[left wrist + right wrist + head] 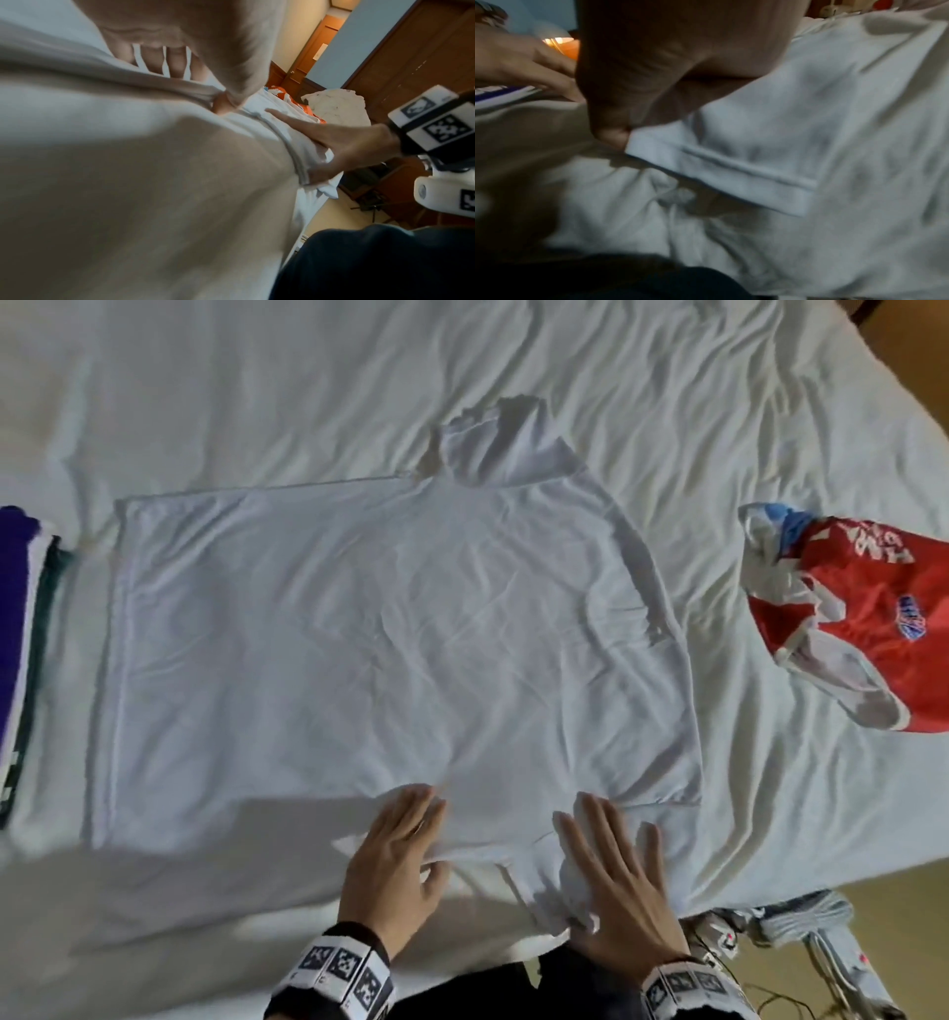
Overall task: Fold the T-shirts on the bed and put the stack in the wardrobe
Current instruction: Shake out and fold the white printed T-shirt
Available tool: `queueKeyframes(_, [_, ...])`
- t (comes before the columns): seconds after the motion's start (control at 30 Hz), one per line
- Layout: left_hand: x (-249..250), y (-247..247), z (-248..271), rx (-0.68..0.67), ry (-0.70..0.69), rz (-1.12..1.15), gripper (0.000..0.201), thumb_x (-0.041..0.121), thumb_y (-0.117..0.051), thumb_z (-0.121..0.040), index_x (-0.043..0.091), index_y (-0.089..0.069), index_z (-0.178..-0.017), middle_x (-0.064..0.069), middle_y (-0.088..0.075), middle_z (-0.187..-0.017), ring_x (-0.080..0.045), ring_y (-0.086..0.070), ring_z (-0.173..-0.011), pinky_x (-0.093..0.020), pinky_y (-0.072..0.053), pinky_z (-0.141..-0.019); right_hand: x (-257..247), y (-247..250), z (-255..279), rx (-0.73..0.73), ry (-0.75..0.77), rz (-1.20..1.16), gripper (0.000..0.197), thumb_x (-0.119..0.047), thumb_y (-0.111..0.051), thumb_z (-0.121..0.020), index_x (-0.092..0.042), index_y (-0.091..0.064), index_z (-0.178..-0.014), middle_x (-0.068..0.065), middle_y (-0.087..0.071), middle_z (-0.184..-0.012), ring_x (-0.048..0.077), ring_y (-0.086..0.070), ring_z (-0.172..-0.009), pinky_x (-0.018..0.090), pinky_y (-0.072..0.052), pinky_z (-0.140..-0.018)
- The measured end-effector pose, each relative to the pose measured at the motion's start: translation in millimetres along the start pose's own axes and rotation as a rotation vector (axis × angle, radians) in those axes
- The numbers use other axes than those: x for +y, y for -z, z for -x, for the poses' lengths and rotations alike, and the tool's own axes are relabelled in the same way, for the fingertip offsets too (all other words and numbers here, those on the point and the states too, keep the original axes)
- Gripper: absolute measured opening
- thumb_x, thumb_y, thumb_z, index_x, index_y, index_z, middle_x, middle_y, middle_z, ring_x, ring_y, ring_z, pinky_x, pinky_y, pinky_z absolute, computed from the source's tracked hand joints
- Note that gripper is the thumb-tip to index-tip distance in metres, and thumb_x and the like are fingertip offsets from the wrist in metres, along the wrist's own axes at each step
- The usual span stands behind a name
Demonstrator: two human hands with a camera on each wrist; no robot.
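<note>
Bed covered by a wrinkled white sheet [257, 377]. A plain white cotton T-shirt [359, 618] lies spread flat at its centre. Left hand [398, 860] and right hand [613, 880] rest on the near sleeve, each grip spread, fingers straight. Folded purple-topped stack [15, 634] at left; crumpled red-and-white jersey [862, 608] at right. Brown wooden panelling [411, 60] beyond.

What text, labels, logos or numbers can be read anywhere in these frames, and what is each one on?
None can be read in full.
Red T-shirt: white lettering near its upper edge, upside down and crumpled, not legible.
Red T-shirt: blue oval badge with white script, too blurred to read.
Wrist bands on the left hand and right hand: black-and-white square marker patterns, no words.
White T-shirt: no print visible.
</note>
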State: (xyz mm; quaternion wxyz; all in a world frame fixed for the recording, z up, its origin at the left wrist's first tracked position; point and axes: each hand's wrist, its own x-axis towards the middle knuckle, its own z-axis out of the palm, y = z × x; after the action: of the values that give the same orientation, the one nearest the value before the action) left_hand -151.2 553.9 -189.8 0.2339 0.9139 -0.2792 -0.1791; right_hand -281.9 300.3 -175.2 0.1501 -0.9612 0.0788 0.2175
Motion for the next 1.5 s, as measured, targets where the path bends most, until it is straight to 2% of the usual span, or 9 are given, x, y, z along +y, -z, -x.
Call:
queueKeyframes(0.17, [-26,28,5,0.141,0.005,0.12,0.035,0.027,-0.051,-0.074,0.024,-0.077,-0.098,0.01,-0.073,-0.106,-0.002,-0.061,-0.106,-0.006,-0.04,-0.091,45,34,10,0.263,-0.019,-0.146,0.06,-0.021,-0.047,-0.063,-0.037,-0.056,-0.121,-0.009,-0.059,-0.129,0.021,-0.06,-0.115,0.038,-0.056,-0.082])
queueKeyframes(0.33, [-44,62,-10,0.118,0.012,0.199,0.029,0.033,-0.052,-0.075,0.028,-0.076,-0.09,0.018,-0.071,-0.086,0.0,-0.067,-0.076,-0.014,-0.049,-0.07,57,110,-32,0.396,-0.208,-0.314,0.031,-0.016,-0.07,-0.062,-0.035,-0.065,-0.086,-0.013,-0.066,-0.065,0.01,-0.064,-0.059,0.022,-0.042,-0.054])
queueKeyframes(0.53, [-58,88,-72,0.176,0.089,0.267,0.034,0.047,-0.049,-0.076,0.025,-0.074,-0.082,0.015,-0.07,-0.07,0.001,-0.063,-0.066,-0.01,-0.042,-0.062,45,171,-140,0.332,-0.159,-0.263,0.015,-0.027,-0.054,-0.066,-0.028,-0.068,-0.07,-0.001,-0.067,-0.064,0.024,-0.063,-0.064,0.037,-0.048,-0.056])
queueKeyframes(0.63, [-67,88,-99,0.327,0.092,0.17,0.034,0.042,-0.05,-0.081,0.018,-0.074,-0.086,0.007,-0.073,-0.082,-0.007,-0.063,-0.075,-0.013,-0.04,-0.072,30,173,-178,0.208,-0.303,-0.048,0.039,-0.024,-0.06,-0.07,-0.027,-0.066,-0.108,0.005,-0.067,-0.111,0.03,-0.06,-0.106,0.041,-0.043,-0.082])
queueKeyframes(0.77, [-90,87,-85,0.215,0.213,0.013,0.044,0.029,-0.064,-0.068,0.02,-0.069,-0.11,0.0,-0.067,-0.115,-0.025,-0.062,-0.104,-0.04,-0.05,-0.087,-25,136,-192,0.07,-0.134,0.138,0.088,-0.029,-0.065,-0.071,-0.034,-0.021,-0.148,-0.006,-0.011,-0.158,0.022,-0.009,-0.147,0.063,-0.004,-0.113])
queueKeyframes(0.87, [-117,94,-41,0.111,0.28,-0.138,0.064,0.017,-0.079,-0.051,0.024,-0.066,-0.114,0.001,-0.065,-0.119,-0.026,-0.063,-0.107,-0.044,-0.052,-0.084,-83,98,-195,0.088,0.148,0.034,0.071,-0.033,-0.053,-0.074,-0.027,-0.039,-0.143,-0.006,-0.031,-0.154,0.018,-0.021,-0.146,0.059,-0.001,-0.115])
queueKeyframes(1.03, [-172,113,29,0.123,0.305,-0.255,0.08,0.006,-0.079,-0.041,0.023,-0.06,-0.117,-0.002,-0.063,-0.122,-0.026,-0.062,-0.109,-0.045,-0.052,-0.084,-147,56,-214,0.202,0.369,0.021,0.052,-0.036,-0.061,-0.061,-0.024,-0.064,-0.112,0.0,-0.065,-0.108,0.026,-0.064,-0.103,0.064,-0.04,-0.095])
queueKeyframes(1.23, [-214,191,26,0.306,0.696,0.119,0.011,0.02,-0.073,-0.071,0.028,-0.067,-0.066,0.015,-0.07,-0.071,-0.013,-0.066,-0.071,-0.022,-0.047,-0.065,-169,66,-245,0.182,0.244,-0.083,0.022,-0.04,-0.051,-0.083,-0.029,-0.07,-0.086,-0.007,-0.068,-0.089,0.025,-0.06,-0.093,0.042,-0.045,-0.082])
queueKeyframes(1.5, [-252,199,-3,0.397,0.756,0.322,0.035,0.029,-0.072,-0.086,0.024,-0.055,-0.056,0.015,-0.051,-0.041,-0.017,-0.051,-0.05,-0.018,-0.036,-0.047,-168,70,-253,0.087,0.168,-0.052,0.012,-0.035,-0.056,-0.092,-0.029,-0.066,-0.092,-0.007,-0.066,-0.097,0.019,-0.054,-0.107,0.038,-0.036,-0.089])
